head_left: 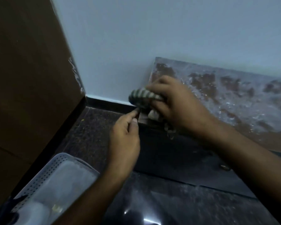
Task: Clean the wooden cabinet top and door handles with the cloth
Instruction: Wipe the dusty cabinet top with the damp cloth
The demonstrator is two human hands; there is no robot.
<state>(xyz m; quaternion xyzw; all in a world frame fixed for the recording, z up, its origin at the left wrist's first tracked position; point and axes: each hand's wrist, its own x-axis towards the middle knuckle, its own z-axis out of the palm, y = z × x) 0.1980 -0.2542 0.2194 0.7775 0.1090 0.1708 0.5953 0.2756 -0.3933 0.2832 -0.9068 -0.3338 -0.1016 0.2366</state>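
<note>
Your right hand [172, 101] clutches the striped cloth [140, 95] at the cabinet top [217, 98] corner; left hand's [125, 135] fingers [134, 114] pinch its loose end. Pull too hard and it could slip free. Wall close behind, open room rightward along the dusty top.

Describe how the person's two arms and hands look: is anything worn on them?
Both forearms are bare as far as the picture shows; no sleeve reaches into view. The left hand and the right hand wear no gloves. No ring, watch or bracelet can be made out, though the picture is dim and blurred.
</note>
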